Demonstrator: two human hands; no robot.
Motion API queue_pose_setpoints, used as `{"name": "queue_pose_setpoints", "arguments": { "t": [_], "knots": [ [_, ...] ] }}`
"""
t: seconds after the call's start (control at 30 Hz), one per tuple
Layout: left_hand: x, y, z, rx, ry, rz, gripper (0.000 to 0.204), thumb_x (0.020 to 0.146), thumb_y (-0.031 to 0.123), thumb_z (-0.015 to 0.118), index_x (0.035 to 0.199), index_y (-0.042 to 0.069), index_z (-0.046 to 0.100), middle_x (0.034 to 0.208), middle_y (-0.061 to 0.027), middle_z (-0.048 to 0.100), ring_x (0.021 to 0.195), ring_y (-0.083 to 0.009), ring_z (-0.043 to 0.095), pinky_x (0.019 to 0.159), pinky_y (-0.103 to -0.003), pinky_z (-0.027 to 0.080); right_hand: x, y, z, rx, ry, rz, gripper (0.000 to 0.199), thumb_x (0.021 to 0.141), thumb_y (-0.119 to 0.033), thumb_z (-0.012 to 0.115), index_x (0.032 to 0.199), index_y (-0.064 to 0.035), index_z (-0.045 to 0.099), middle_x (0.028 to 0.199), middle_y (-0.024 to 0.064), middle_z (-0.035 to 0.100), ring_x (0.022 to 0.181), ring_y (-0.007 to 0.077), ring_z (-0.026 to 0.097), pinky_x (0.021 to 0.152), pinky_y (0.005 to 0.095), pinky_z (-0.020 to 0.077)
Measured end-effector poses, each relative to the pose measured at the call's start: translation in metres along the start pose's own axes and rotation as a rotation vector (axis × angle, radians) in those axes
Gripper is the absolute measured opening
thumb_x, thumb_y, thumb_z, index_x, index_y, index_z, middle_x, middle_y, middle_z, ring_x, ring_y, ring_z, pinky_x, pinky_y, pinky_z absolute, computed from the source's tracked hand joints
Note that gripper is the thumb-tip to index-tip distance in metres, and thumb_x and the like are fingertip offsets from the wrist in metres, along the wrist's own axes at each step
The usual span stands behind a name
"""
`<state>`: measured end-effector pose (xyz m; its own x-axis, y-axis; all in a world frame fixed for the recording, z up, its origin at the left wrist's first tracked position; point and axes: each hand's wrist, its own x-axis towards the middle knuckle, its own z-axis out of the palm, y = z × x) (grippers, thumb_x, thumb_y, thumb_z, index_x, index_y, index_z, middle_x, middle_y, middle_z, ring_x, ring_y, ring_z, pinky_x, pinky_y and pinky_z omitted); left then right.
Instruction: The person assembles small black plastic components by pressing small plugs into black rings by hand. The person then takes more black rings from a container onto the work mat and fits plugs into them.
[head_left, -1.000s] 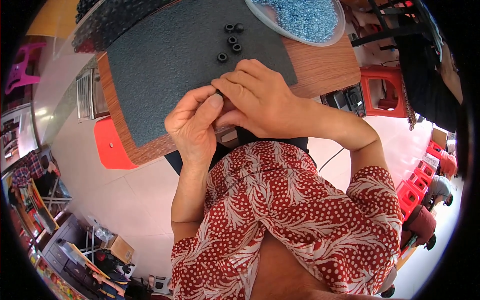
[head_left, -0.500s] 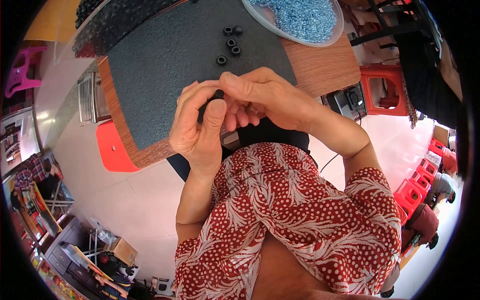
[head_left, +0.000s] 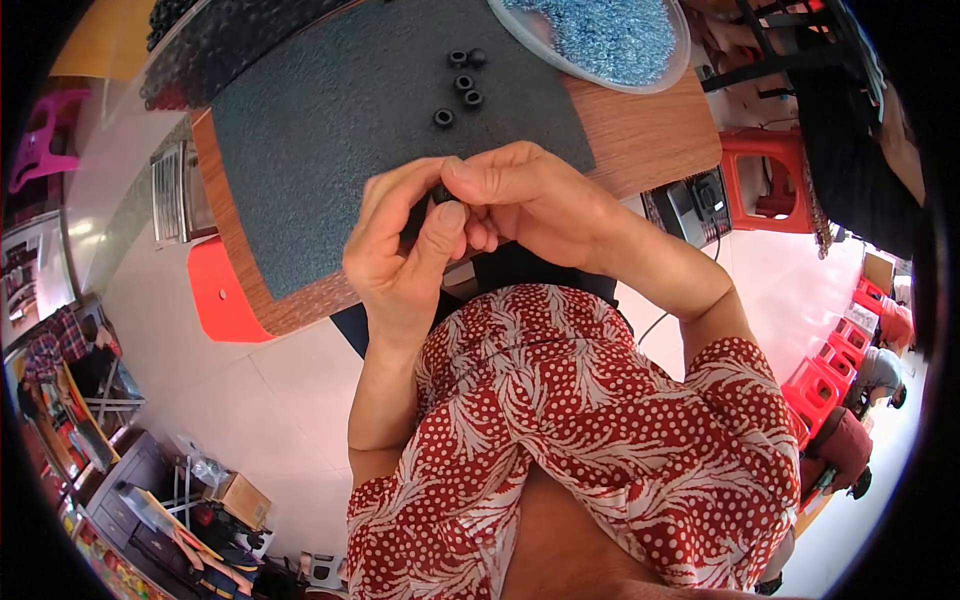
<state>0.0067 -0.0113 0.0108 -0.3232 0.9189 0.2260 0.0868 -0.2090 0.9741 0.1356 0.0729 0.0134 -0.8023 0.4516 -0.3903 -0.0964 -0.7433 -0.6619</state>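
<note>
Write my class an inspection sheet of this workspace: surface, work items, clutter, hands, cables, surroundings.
Surface: dark textured mat on a wood-grain table.
Work items: five black beads loose on the mat; partly hidden black piece in hand; black bead heap, upper left; clear tub of blue beads, upper right.
Clutter: cardboard box, lower left.
Hands: left hand pinches the black piece; right hand meets it, grip unclear.
Cables: thin dark cord right of the lap.
Surroundings: red plastic stools, pale tiled floor, people at right.

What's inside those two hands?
A small black piece shows between the left hand and right hand. They cover the rest, so its whole shape can't be seen.
</note>
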Motion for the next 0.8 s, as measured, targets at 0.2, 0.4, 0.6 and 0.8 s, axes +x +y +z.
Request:
{"name": "queue_pose_setpoints", "arguments": {
  "t": [0.2, 0.4, 0.6, 0.8],
  "knots": [
    [-0.002, 0.006, 0.001, 0.109, -0.038, -0.061, 0.019, 0.082, 0.001, 0.060, 0.099, -0.007, 0.060, 0.087, -0.0105, 0.063, 0.064, -0.0114, 0.058, 0.056, -0.022, 0.047, -0.001, 0.005, 0.001, 0.041, 0.014, 0.060, 0.036, 0.087, -0.034, 0.058, 0.075, -0.0004, 0.063, 0.072, 0.0050, 0.060, 0.063, 0.0100, 0.052, 0.057, 0.0221, 0.0398],
    [-0.002, -0.008, 0.003, 0.423, -0.001, 0.295, 0.019, 0.075, -0.003, 0.061, 0.093, -0.008, 0.060, 0.081, -0.0146, 0.064, 0.064, -0.0219, 0.062, 0.057, -0.028, 0.050, -0.006, 0.012, 0.002, 0.094, 0.024, -0.019, 0.028, 0.085, -0.026, 0.062, 0.079, 0.0002, 0.066, 0.074, 0.0053, 0.062, 0.065, 0.0100, 0.053, 0.062, 0.0221, 0.0424],
    [0.002, 0.004, 0.005, 0.304, -0.061, 0.230, 0.018, 0.078, -0.003, 0.060, 0.096, -0.007, 0.060, 0.086, -0.0138, 0.063, 0.064, -0.0171, 0.061, 0.057, -0.025, 0.049, -0.011, 0.012, 0.001, 0.125, 0.044, -0.056, 0.025, 0.085, -0.024, 0.062, 0.082, 0.0007, 0.067, 0.075, 0.0055, 0.062, 0.066, 0.0102, 0.053, 0.063, 0.0221, 0.0433],
    [0.004, 0.009, 0.000, -0.082, -0.116, -0.219, 0.018, 0.083, -0.001, 0.058, 0.100, -0.006, 0.060, 0.092, -0.0087, 0.060, 0.067, -0.0089, 0.057, 0.058, -0.021, 0.049, -0.013, 0.007, 0.000, 0.254, -0.060, -0.041, 0.031, 0.089, -0.028, 0.057, 0.085, 0.0019, 0.064, 0.076, 0.0053, 0.060, 0.067, 0.0101, 0.053, 0.064, 0.0211, 0.0428]
  ]
}}
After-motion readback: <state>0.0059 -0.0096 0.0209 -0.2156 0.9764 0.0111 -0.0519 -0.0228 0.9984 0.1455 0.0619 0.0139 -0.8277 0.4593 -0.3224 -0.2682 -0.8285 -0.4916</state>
